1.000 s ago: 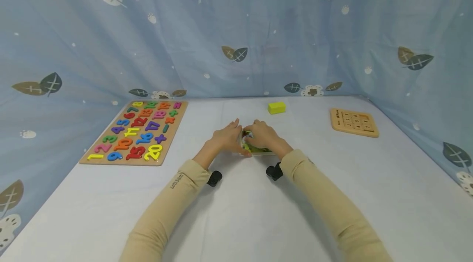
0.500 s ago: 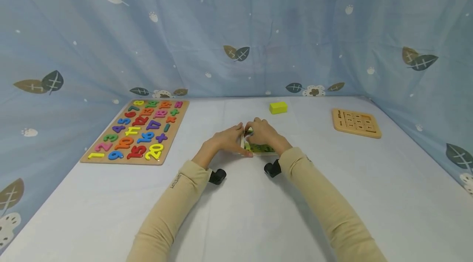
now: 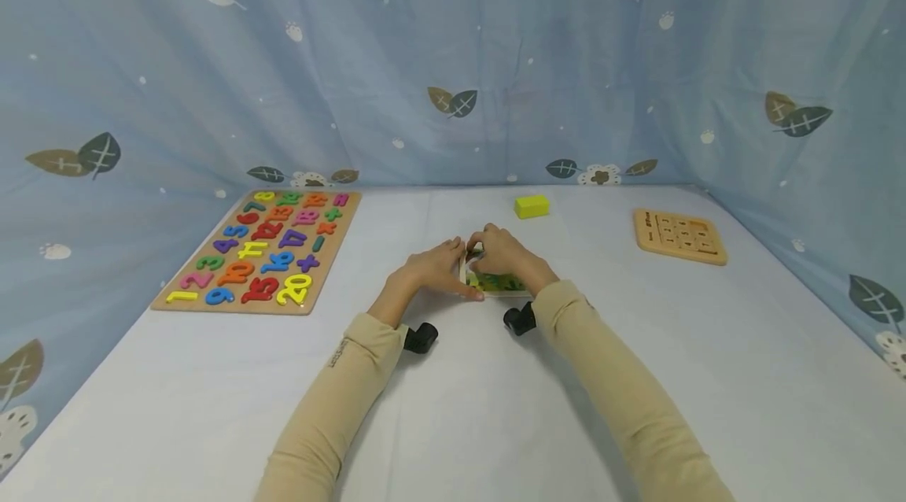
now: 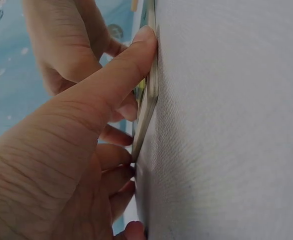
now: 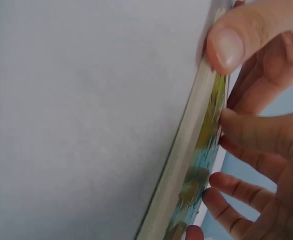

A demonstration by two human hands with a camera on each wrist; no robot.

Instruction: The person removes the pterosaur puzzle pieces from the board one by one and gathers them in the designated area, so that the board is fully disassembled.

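Observation:
A small picture board (image 3: 497, 287) with a pale rim and a green and blue printed face lies on the white table. My left hand (image 3: 433, 266) holds its left side: the thumb (image 4: 145, 40) is on the near edge, and fingers reach round the left end. My right hand (image 3: 502, 256) is bent over the board. In the right wrist view, its thumb (image 5: 236, 125) and fingertips (image 5: 214, 195) touch the printed face (image 5: 199, 165). Whether they pinch a loose piece there cannot be seen. Both hands hide much of the board.
A number board (image 3: 320, 282) with colourful numerals and signs lies at the left. At the back stands a yellow block (image 3: 532, 207). A wooden number tray (image 3: 679, 236) lies at the right. Behind the table hangs a blue curtain (image 3: 396, 38).
The right hand has shifted slightly left and back over the board, its fingers more bent. The left hand has lowered its fingers a little at the board's left side.

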